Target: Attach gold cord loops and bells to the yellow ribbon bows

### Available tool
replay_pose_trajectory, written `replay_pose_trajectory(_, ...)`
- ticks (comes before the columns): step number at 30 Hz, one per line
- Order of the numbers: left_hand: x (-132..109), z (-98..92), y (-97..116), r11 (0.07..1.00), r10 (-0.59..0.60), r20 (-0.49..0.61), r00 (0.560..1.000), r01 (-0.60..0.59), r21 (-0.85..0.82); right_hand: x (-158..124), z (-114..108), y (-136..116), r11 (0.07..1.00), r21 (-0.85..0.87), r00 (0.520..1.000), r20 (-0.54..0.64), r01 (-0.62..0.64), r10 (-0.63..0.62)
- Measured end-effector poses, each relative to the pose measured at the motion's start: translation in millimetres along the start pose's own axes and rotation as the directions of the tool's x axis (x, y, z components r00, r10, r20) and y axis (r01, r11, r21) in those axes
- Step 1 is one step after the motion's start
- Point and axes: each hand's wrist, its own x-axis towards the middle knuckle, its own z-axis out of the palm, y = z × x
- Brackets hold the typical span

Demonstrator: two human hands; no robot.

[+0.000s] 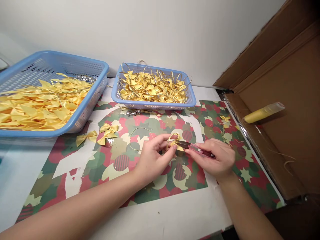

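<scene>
Between thumb and fingers, my left hand pinches a yellow ribbon bow with a loop of gold cord on it. My right hand is closed round small scissors with dark blades and pinkish handles. The blade tips meet the cord and bow beside my left fingertips; whether they cut into anything cannot be made out. A thin ring of gold cord lies left of my left hand. Farther left, several loose yellow bows rest on the patterned paper.
A large blue basket of yellow bows and silver bells stands at left. Behind my hands is a smaller blue basket with corded bows. Silver bells lie before it. Cardboard walls the right side, near a yellow tube.
</scene>
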Motion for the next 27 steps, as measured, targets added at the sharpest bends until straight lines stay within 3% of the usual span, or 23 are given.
replay_pose_trajectory(27,0.4,-0.6,-1.0,0.999,-0.021,0.003,1.0,0.021,0.039,-1.2,0.1,0.6,1.0,0.028,1.0,0.022,0.003,-0.003)
